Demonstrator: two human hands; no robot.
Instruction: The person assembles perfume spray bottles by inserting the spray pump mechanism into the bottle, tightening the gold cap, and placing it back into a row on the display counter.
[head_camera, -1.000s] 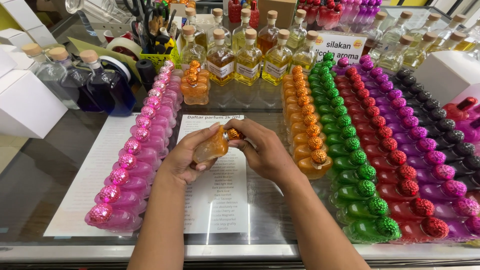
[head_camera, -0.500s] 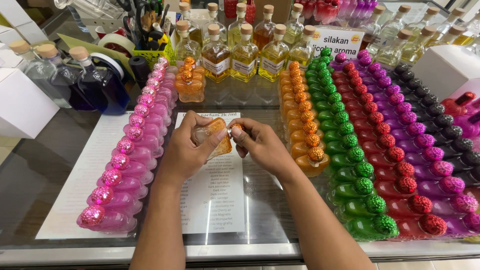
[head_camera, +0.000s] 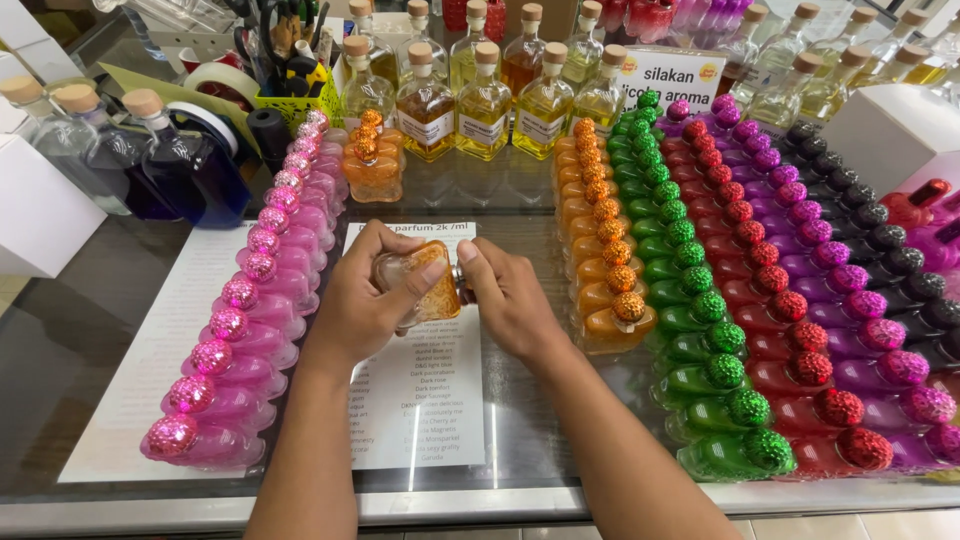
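Fingers: left hand (head_camera: 365, 300) grips small orange glass bottle (head_camera: 425, 290); right hand (head_camera: 510, 295) pinches its neck.
Progress: cap not on.

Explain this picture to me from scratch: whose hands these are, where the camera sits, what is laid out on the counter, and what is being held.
There is no machine here. The picture comes from a camera worn on a person's head, looking down at their own two bare hands over a glass counter.

The left hand grips a small orange bottle, tilted on its side. The right hand pinches at the bottle's neck end; the cap itself is hidden by the fingers.

On the counter lie rows of little coloured bottles with glittery round caps: a pink row on the left, then orange, green, red, purple and black rows on the right. Under the hands lies a printed paper list. Behind stand corked glass bottles of yellow liquid.
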